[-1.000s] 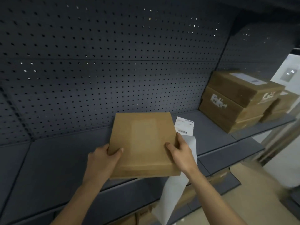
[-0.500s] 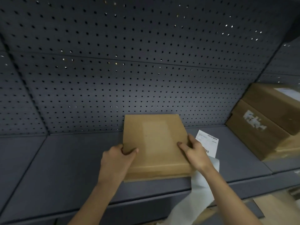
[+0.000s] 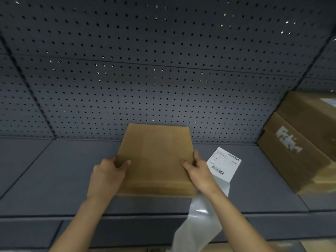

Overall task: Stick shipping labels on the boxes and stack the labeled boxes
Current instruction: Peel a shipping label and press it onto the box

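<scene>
I'd tag this as a stockroom or packing area, shop-style racking. A dark grey perforated metal back panel [image 3: 163, 79] fills the upper frame, with a steel shelf [image 3: 54, 170] under it. Stacked cartons [image 3: 300, 142] sit at the right edge, one with a ragged white patch. At centre is a flat cardboard box [image 3: 154, 157]. Right of it is a barcoded shipping label [image 3: 224, 163], with a glossy liner strip [image 3: 198, 224] hanging at lower right.

Plain brown box [image 3: 156, 157], white barcoded label [image 3: 224, 163], grey perforated backboard [image 3: 163, 70], seemingly translucent strip [image 3: 198, 228]
</scene>
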Demonstrator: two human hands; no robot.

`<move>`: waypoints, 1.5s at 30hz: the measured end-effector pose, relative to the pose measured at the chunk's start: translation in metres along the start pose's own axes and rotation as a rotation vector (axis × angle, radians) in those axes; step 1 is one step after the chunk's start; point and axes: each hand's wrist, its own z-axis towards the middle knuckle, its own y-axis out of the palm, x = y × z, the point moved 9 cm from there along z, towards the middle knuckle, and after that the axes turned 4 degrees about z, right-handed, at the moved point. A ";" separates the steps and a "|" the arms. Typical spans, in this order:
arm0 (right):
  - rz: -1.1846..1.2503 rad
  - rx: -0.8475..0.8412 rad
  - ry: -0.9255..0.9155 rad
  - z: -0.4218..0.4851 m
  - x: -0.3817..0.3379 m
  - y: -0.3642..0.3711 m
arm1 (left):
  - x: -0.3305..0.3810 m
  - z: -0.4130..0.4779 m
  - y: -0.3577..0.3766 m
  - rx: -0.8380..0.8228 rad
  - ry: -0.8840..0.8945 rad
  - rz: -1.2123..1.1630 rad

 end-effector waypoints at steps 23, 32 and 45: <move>-0.078 0.255 0.034 -0.016 0.074 -0.141 | 0.178 -0.063 0.085 -0.024 0.524 -0.064; 0.250 0.258 -0.238 -0.031 0.031 -0.192 | 0.216 -0.068 0.115 -0.168 0.550 -0.134; 0.363 0.137 -0.356 -0.049 0.010 -0.199 | 0.225 -0.051 0.162 -0.479 0.261 -0.434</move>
